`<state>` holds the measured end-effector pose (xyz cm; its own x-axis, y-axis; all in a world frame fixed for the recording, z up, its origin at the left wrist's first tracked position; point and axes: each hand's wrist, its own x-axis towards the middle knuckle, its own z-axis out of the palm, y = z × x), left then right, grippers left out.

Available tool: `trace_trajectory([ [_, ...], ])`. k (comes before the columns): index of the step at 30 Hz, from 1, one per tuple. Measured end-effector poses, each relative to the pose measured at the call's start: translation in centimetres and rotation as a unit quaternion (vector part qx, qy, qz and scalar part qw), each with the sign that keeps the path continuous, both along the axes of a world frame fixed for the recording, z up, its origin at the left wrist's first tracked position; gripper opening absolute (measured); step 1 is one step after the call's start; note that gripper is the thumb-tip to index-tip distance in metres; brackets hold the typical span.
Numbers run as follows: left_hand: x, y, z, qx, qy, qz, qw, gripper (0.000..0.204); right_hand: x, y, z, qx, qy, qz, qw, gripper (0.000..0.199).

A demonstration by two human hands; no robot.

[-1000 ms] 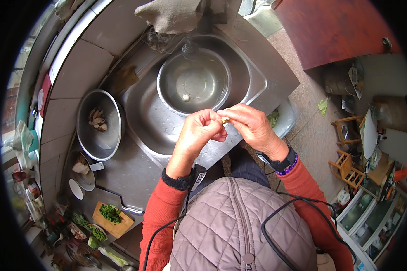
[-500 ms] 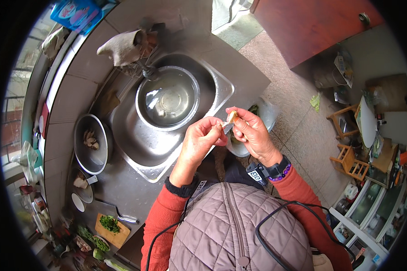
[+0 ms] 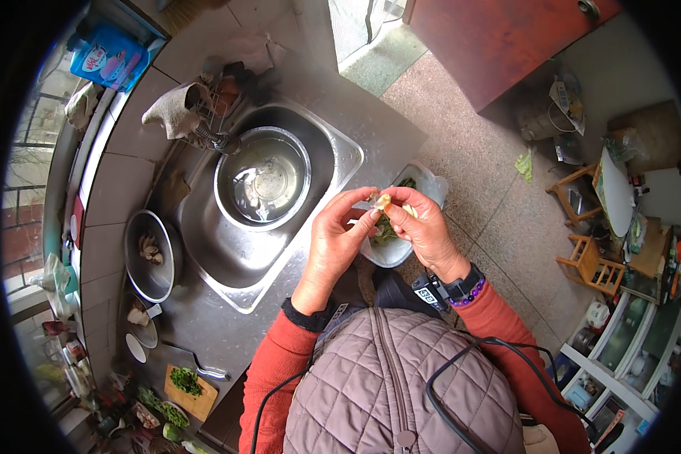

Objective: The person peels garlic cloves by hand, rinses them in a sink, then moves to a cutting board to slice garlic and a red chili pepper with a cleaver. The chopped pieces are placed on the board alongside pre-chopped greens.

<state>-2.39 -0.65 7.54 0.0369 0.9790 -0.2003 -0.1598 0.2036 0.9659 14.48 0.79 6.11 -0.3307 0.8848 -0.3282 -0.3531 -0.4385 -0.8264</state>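
Both my hands meet fingertip to fingertip over a pale plastic waste bin (image 3: 392,257) with green leaf scraps inside. Between thumb and finger, my right hand (image 3: 424,233) holds a small pale-yellow piece that looks like a garlic clove (image 3: 384,202); a second pale piece shows by its fingers. My left hand (image 3: 342,233) is closed in a pinch against the clove, with whitish, thin skin at its fingertips. The fingers partly hide what each one grips.
A steel basin (image 3: 300,198) of water stands in the sink (image 3: 204,253). Farther left, a metal bowl (image 3: 153,281) holds several pale-brown pieces. A knife (image 3: 210,372) lies near a cutting board (image 3: 199,403) with chopped greens. Small wooden stools (image 3: 583,261) stand at right.
My hands have drawn closer together, and the left has turned with its fingertips up against the clove. The view has shifted, showing more of the bin and its green scraps.
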Motion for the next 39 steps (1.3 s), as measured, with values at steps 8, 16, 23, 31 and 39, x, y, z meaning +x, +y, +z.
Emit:
trace_trajectory([
  [8, 1.3, 0.0, -0.8, 0.099, 0.170, 0.051, 0.979, 0.009, -0.1, -0.1, -0.5, 0.022, -0.022, -0.004, 1.000, 0.020],
  [16, 1.4, 0.0, -1.1, 0.285, 0.332, 0.023, 0.899, 0.018, 0.8, 0.6, -0.6, -0.086, 0.024, 0.025, 0.996, 0.022],
  [23, 1.2, 0.0, -1.4, 0.243, 0.281, 0.007, 0.928, 0.014, 0.8, 0.8, -0.5, -0.104, 0.061, 0.000, 0.993, 0.024],
  [31, 1.1, -0.3, -2.4, -0.024, -0.118, 0.033, 0.992, 0.017, 0.4, 0.4, -0.6, -0.023, -0.024, -0.012, 0.999, 0.025],
  [39, 0.3, 0.0, -2.5, -0.063, -0.096, 0.009, 0.993, 0.017, 0.3, 0.1, -1.0, 0.100, -0.154, 0.003, 0.983, 0.025],
])
